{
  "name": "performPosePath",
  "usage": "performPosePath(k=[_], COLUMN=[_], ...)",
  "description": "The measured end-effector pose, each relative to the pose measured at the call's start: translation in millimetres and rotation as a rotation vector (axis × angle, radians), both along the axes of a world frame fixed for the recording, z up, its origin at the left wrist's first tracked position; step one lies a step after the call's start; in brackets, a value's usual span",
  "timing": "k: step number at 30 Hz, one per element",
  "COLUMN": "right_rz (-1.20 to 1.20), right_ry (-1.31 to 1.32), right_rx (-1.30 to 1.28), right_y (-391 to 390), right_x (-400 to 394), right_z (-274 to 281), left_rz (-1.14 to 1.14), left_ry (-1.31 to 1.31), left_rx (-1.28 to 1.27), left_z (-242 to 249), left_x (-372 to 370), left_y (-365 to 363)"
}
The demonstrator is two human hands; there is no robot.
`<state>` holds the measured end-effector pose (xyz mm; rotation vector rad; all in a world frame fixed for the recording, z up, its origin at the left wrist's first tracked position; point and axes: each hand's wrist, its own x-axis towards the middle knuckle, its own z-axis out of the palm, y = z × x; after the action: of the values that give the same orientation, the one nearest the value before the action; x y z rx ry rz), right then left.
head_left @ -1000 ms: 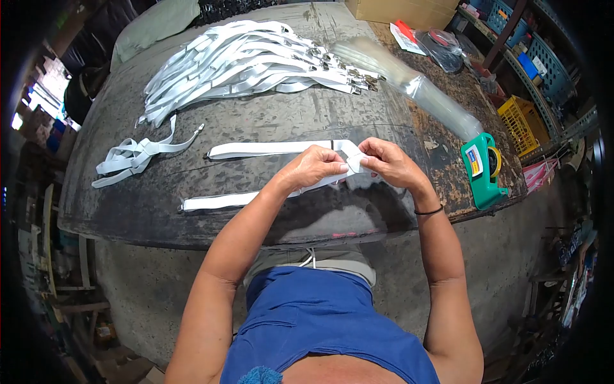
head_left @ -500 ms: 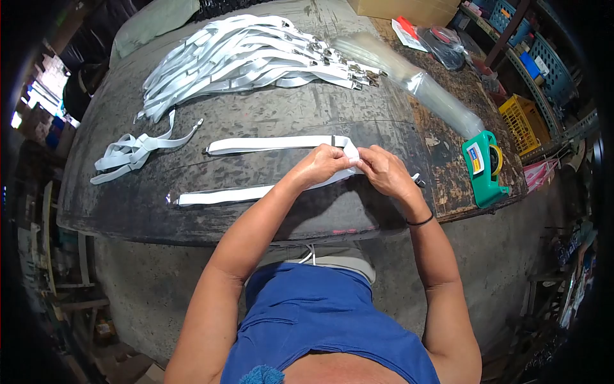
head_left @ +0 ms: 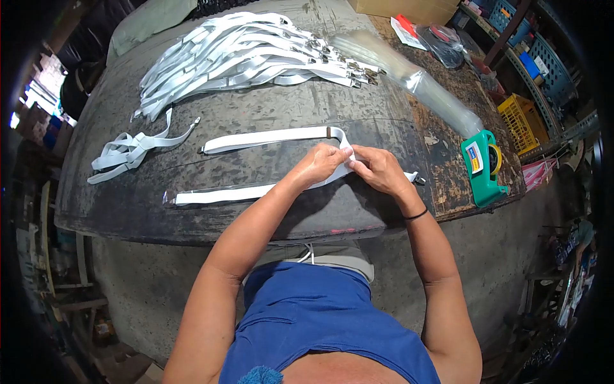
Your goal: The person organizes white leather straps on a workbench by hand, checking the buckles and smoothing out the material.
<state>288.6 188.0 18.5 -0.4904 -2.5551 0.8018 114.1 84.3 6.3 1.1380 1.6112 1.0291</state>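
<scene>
Both hands meet at a white elastic strap (head_left: 275, 136) with metal clips, laid out in two long runs on the dark table. My left hand (head_left: 324, 161) pinches the strap where its runs come together. Close against it on the right, my right hand (head_left: 379, 169) pinches the same part between thumb and fingers. A dark slider sits on the upper run, just above my left hand. The lower run (head_left: 224, 194) passes behind my left wrist, and a metal clip (head_left: 419, 179) shows to the right of my right hand.
A pile of white straps (head_left: 236, 57) lies at the back. One bundled strap (head_left: 131, 152) rests at the left. Clear plastic sleeves (head_left: 441, 105) and a green tape dispenser (head_left: 481, 169) are on the right. A yellow crate (head_left: 521, 125) stands beyond the table.
My hands stay together on the strap, with their fingers slightly shifted. The upper run near the slider has moved a little to the left and up.
</scene>
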Motion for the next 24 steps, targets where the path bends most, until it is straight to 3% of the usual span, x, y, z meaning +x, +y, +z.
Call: performPosePath(k=[4,6,7,11,15,19,24], right_rz=[-0.096,-0.098,-0.102,-0.122,-0.143,-0.165,-0.104], right_ry=[-0.164,-0.182,-0.201,-0.192,-0.159,-0.324,-0.487], right_rx=[-0.173,-0.128,-0.082,-0.036,0.125,0.2,0.166], right_y=[-2,1,3,10,12,19,37], right_x=[-5,-7,-6,0,5,6,-1], right_z=[7,1,-1,-8,-7,-3,1], left_rz=[-0.005,-0.028,-0.028,0.178,0.24,0.186,0.073], left_ry=[0.044,0.282,0.28,0.906,1.267,1.305,0.893], left_rx=[0.062,-0.039,-0.038,0.417,0.096,-0.015,0.152], left_z=[-5,4,8,-3,-26,-14,5], left_x=[-4,-7,-7,-45,-127,-162,-187], left_y=[0,-2,-5,-27,-69,-112,-140])
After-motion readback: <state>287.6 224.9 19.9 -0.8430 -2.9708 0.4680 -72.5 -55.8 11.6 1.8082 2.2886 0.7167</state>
